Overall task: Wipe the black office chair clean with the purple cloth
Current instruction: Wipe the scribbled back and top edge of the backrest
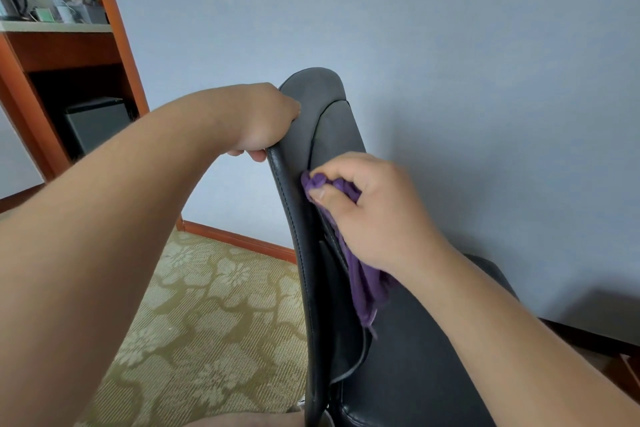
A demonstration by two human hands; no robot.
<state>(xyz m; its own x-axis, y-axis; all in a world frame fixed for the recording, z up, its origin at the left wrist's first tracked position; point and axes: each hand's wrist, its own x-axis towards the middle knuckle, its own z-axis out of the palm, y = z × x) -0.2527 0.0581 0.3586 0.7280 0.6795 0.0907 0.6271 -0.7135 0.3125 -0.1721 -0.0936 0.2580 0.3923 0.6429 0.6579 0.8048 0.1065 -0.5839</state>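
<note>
The black office chair stands in the middle of the view, its leather backrest seen edge-on from behind and above. My left hand grips the backrest's top left edge, fingers curled over it. My right hand holds the bunched purple cloth and presses it against the front face of the backrest, about halfway down. A tail of the cloth hangs below my hand over the seat. The chair's base is hidden.
A wooden shelf unit stands at the left with a kettle and small items on its shelf, and a dark box below. A blue-grey wall is close behind the chair. Patterned carpet covers the floor.
</note>
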